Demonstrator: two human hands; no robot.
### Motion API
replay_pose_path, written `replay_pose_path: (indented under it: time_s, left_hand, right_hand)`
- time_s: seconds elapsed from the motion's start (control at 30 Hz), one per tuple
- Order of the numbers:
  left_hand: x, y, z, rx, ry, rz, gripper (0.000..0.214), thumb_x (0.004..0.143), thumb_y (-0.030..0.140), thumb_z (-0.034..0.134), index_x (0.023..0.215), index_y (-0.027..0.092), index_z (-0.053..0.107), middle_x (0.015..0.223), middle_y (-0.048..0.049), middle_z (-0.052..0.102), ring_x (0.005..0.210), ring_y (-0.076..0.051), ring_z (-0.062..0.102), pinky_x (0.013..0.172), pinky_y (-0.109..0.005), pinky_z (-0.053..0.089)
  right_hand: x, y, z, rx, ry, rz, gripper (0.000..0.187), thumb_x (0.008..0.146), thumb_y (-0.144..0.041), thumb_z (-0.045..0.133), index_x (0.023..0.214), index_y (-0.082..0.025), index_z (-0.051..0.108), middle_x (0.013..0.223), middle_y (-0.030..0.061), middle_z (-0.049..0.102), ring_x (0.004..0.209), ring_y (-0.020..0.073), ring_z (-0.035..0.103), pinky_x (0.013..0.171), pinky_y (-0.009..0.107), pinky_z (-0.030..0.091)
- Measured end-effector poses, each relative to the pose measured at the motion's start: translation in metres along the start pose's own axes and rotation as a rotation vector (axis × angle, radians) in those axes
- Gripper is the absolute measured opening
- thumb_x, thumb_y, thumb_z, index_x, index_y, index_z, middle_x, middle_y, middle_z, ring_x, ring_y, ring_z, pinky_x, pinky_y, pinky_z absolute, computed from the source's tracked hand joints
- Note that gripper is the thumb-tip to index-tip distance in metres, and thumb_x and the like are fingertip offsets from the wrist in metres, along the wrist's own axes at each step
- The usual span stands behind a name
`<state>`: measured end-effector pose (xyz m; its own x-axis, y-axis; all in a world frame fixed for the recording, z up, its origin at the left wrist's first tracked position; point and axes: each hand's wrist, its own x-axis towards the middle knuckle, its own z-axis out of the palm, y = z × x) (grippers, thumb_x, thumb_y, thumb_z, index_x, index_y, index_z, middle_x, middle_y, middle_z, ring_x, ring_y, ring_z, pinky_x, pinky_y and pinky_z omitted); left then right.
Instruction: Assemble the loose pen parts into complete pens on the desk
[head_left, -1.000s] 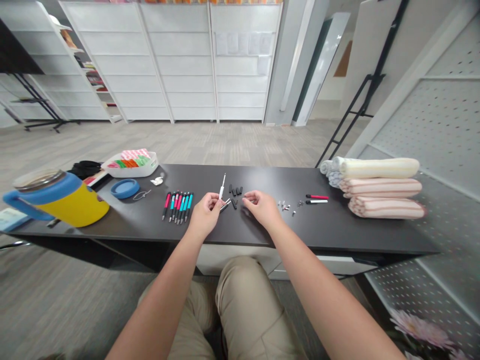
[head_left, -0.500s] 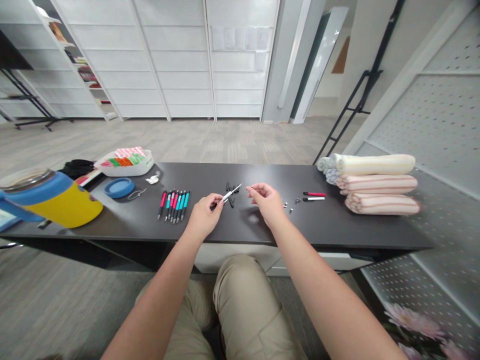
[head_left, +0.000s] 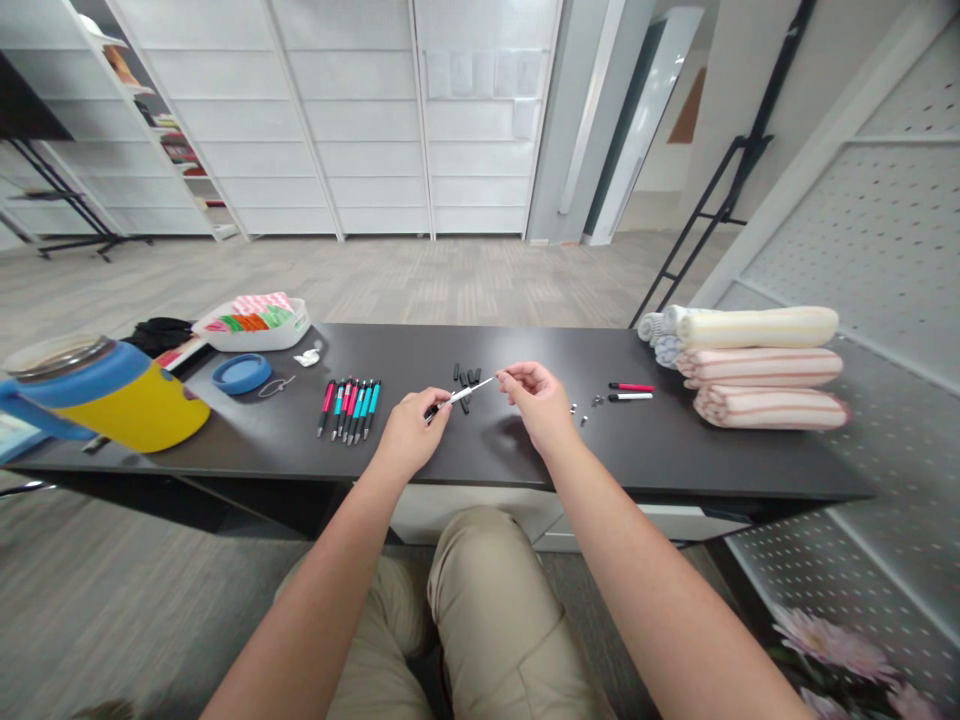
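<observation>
My left hand (head_left: pixel 409 435) is shut on the dark lower end of a slim white pen body (head_left: pixel 459 396), which points right, almost level, above the dark table. The thin tip of the pen reaches the fingertips of my right hand (head_left: pixel 534 400), and I cannot tell whether those fingers grip it. Just behind the pen lie several small black pen parts (head_left: pixel 466 386). A row of several pink and teal pens (head_left: pixel 349 408) lies to the left of my left hand. Several tiny metal parts (head_left: pixel 576 412) lie to the right of my right hand.
A red pen (head_left: pixel 631 386) and a white pen (head_left: pixel 630 397) lie near stacked rolled towels (head_left: pixel 757 368). At the left stand a yellow and blue mug (head_left: pixel 105 398), a blue lid (head_left: pixel 241 374) and a white tray (head_left: pixel 251 336) of colourful items.
The white pen has swung from upright in my left hand to nearly level, pointing right. My right hand has moved in, and its fingertips now meet the pen's tip.
</observation>
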<state>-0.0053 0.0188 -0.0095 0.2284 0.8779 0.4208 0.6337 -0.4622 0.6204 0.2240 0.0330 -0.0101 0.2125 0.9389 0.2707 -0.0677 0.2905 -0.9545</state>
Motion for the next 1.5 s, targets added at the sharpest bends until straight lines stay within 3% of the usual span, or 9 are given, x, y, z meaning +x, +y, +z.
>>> replay_pose_path:
  time_s: [0.17, 0.43, 0.63, 0.77, 0.87, 1.0, 1.1, 1.23, 1.5]
  left_hand:
    - [0.000, 0.002, -0.001, -0.002, -0.013, -0.007, 0.020, 0.096, 0.032, 0.062, 0.109, 0.028, 0.076, 0.105, -0.0050, 0.078, 0.098, -0.027, 0.068, 0.087, -0.037, 0.050]
    - [0.000, 0.005, -0.002, -0.026, -0.033, -0.002, 0.019, 0.095, 0.032, 0.062, 0.108, 0.029, 0.076, 0.104, -0.0048, 0.078, 0.099, -0.027, 0.069, 0.089, -0.037, 0.050]
    - [0.000, 0.005, -0.002, -0.067, -0.040, -0.013, 0.017, 0.095, 0.033, 0.063, 0.105, 0.029, 0.076, 0.103, -0.0048, 0.079, 0.099, -0.027, 0.070, 0.091, -0.038, 0.051]
    - [0.000, 0.001, -0.001, -0.216, -0.014, -0.074, 0.017, 0.095, 0.034, 0.064, 0.105, 0.027, 0.076, 0.103, -0.0049, 0.079, 0.098, -0.025, 0.073, 0.092, -0.036, 0.054]
    - [0.000, -0.004, 0.001, -0.352, 0.020, -0.136, 0.018, 0.093, 0.034, 0.065, 0.105, 0.024, 0.074, 0.102, -0.0055, 0.079, 0.097, -0.023, 0.074, 0.092, -0.036, 0.055]
    - [0.001, -0.009, 0.003, -0.418, 0.044, -0.178, 0.019, 0.093, 0.035, 0.066, 0.106, 0.023, 0.071, 0.103, -0.0070, 0.079, 0.097, -0.023, 0.075, 0.093, -0.036, 0.056]
    - [0.002, -0.011, 0.004, -0.437, 0.045, -0.202, 0.020, 0.092, 0.036, 0.067, 0.106, 0.022, 0.071, 0.102, -0.0074, 0.079, 0.097, -0.023, 0.075, 0.092, -0.036, 0.057]
    - [0.002, -0.011, 0.004, -0.459, 0.050, -0.220, 0.021, 0.090, 0.036, 0.069, 0.105, 0.022, 0.071, 0.101, -0.0073, 0.079, 0.097, -0.023, 0.075, 0.093, -0.036, 0.057]
    - [0.001, -0.010, 0.003, -0.439, 0.047, -0.203, 0.019, 0.091, 0.035, 0.067, 0.105, 0.023, 0.071, 0.100, -0.0068, 0.079, 0.095, -0.023, 0.075, 0.093, -0.037, 0.057]
  right_hand:
    - [-0.001, 0.000, 0.001, 0.012, -0.041, -0.005, 0.037, 0.077, -0.048, 0.085, 0.094, -0.021, 0.068, 0.078, 0.0015, 0.072, 0.069, 0.0146, 0.064, 0.059, 0.025, 0.049]
    - [-0.004, 0.003, 0.003, -0.034, -0.158, 0.017, 0.046, 0.077, -0.055, 0.084, 0.104, -0.023, 0.065, 0.094, 0.0051, 0.078, 0.079, 0.0179, 0.072, 0.076, 0.032, 0.059]
    - [-0.004, 0.007, 0.003, -0.062, -0.194, -0.017, 0.044, 0.081, -0.052, 0.080, 0.110, -0.024, 0.062, 0.106, 0.0069, 0.078, 0.082, 0.0178, 0.071, 0.077, 0.032, 0.058]
    - [-0.007, 0.005, 0.002, -0.292, -0.155, -0.125, 0.035, 0.091, -0.049, 0.070, 0.116, -0.024, 0.065, 0.108, 0.0057, 0.076, 0.079, 0.0172, 0.067, 0.074, 0.031, 0.055]
    - [-0.013, 0.001, 0.006, -0.559, -0.298, -0.269, 0.023, 0.098, -0.039, 0.063, 0.114, -0.025, 0.073, 0.104, 0.0042, 0.074, 0.082, 0.0174, 0.066, 0.080, 0.032, 0.054]
    - [-0.021, -0.002, 0.015, -0.814, -0.481, -0.394, 0.025, 0.100, -0.030, 0.062, 0.121, -0.027, 0.075, 0.116, 0.0070, 0.070, 0.103, 0.0200, 0.066, 0.095, 0.033, 0.052]
    - [-0.023, -0.002, 0.020, -0.941, -0.518, -0.395, 0.019, 0.100, -0.029, 0.062, 0.111, -0.025, 0.078, 0.116, 0.0077, 0.069, 0.107, 0.0213, 0.065, 0.098, 0.034, 0.051]
    - [-0.022, -0.003, 0.019, -0.954, -0.515, -0.391, 0.012, 0.099, -0.028, 0.065, 0.100, -0.023, 0.076, 0.110, 0.0069, 0.069, 0.105, 0.0212, 0.064, 0.097, 0.034, 0.050]
    - [-0.021, 0.001, 0.022, -1.040, -0.412, -0.339, 0.016, 0.096, -0.033, 0.070, 0.108, -0.021, 0.071, 0.110, 0.0080, 0.069, 0.100, 0.0222, 0.066, 0.090, 0.032, 0.051]
